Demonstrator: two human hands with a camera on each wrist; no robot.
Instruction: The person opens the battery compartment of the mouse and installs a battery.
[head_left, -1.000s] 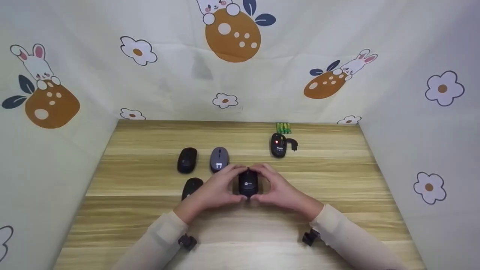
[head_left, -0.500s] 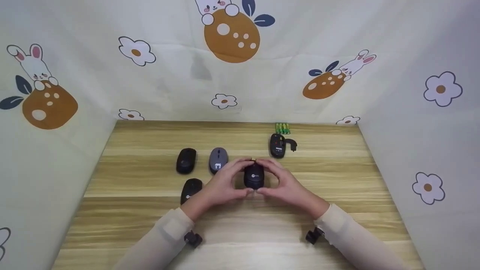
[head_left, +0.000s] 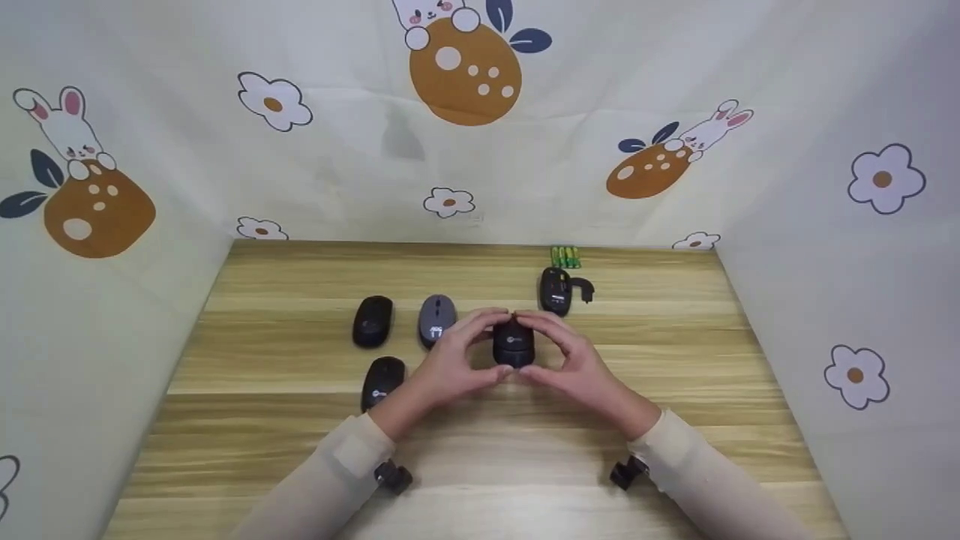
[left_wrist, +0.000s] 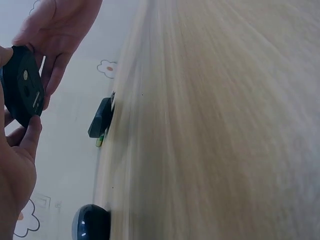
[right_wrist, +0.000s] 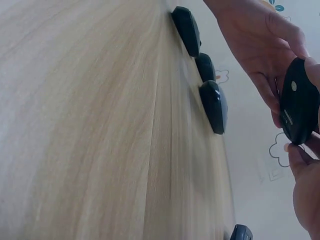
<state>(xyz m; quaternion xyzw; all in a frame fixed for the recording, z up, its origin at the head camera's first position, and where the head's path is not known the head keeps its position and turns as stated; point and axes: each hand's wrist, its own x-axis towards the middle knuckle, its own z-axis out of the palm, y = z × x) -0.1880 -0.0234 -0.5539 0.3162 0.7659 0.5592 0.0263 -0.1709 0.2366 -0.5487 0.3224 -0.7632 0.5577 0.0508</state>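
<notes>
"What's above the wood-grained counter?"

"The left hand and right hand, fingers curled, pinching a rounded black mouse between them at its twelve and six o'clock ends."

"Handling?"

"Probably light, stiff, smooth plastic, slightly slippery; keep to those ends. Toward one o'clock lie an opened mouse, then slim cylindrical batteries."

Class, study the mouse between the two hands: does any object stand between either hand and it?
Nothing visible does. The left hand and right hand both hold the black mouse directly, at its far and near ends; the wrist views show it lifted clear of the table.
</notes>
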